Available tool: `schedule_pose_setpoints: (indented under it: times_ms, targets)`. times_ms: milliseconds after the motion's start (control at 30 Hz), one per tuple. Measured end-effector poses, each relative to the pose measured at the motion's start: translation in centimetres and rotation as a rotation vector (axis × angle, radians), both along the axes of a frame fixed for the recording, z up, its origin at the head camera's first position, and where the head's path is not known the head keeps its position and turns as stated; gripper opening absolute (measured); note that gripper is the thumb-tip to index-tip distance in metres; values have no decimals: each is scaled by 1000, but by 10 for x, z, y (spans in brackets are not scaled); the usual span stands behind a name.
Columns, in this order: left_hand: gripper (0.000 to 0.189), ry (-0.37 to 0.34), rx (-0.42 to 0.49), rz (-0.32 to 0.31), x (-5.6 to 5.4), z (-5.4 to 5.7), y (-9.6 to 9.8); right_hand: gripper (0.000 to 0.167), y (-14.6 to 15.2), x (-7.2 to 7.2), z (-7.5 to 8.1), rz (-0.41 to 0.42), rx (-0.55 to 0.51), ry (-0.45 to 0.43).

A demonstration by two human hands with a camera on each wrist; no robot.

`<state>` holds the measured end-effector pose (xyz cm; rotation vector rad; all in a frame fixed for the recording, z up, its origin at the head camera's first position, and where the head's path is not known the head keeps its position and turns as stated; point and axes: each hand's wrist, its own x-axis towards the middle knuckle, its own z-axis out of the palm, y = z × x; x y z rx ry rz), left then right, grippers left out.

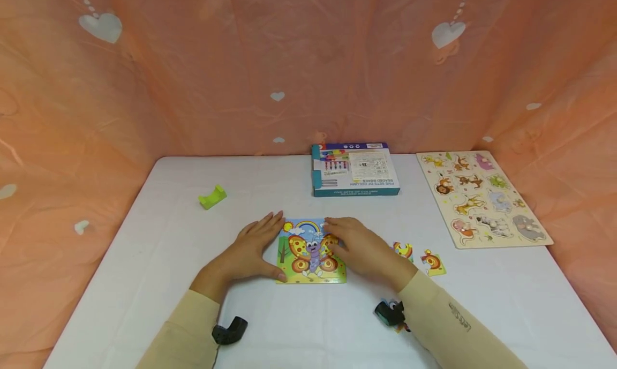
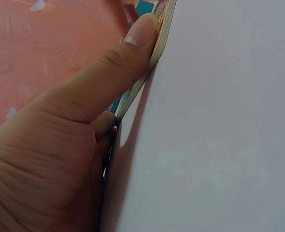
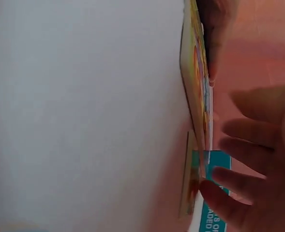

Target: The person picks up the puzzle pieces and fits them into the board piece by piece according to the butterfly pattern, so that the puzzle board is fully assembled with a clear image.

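Observation:
A square jigsaw puzzle [image 1: 314, 257] with a butterfly, a rainbow and a sun lies on the white table between both hands. Along its left side is my left hand [image 1: 253, 248], fingers stretched forward to the upper left corner and thumb [image 2: 142, 30] on the lower left corner. My right hand [image 1: 359, 246] hovers at the puzzle's upper right, covering part of that edge. In the right wrist view its fingers [image 3: 244, 181] are spread and loosely bent, with nothing between them. Just right of this hand lie two loose puzzle pieces, one yellow and red [image 1: 404, 250], one orange and green [image 1: 435, 263].
A teal and white box [image 1: 356, 171] lies at the back. On the right is a wooden board [image 1: 482, 197] with several animal pieces. A bright green curved block [image 1: 212, 197] sits at the left. Something colourful shows partly under the right wrist camera [image 1: 391, 313].

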<state>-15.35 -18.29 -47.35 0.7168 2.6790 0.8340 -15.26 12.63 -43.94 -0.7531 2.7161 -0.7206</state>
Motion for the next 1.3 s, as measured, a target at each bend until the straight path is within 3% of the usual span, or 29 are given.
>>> schedule_pose_setpoints:
  times_ms: [100,200,433,533,700,867,1000,1300]
  targets:
    - [136,-5,-5,3,-1,0,0,60,0,5,1,86,127,-7]
    - [136,-9,-5,1,-1,0,0,63,0,8,1,119,181,4]
    - [135,-9,-6,-2,0,-1,0,63,0,8,2,107,145,-28]
    - [134,-11,-2,-3,1,-2,-1,61,4,7,4,55,33,-86]
    - [134,-11,-1,-2,0,-2,-1,57,19,4,12,-51,-303,-231]
    - [134,-14,-3,0,0,-2,0,52,41,3,21,-82,-571,-318]
    - [135,-8,1,-4,0,-1,0,48,58,5,21,-81,-677,-306]
    - [134,-4,-10,-6,-1,-1,0,51,83,12,7,-141,-780,-314]
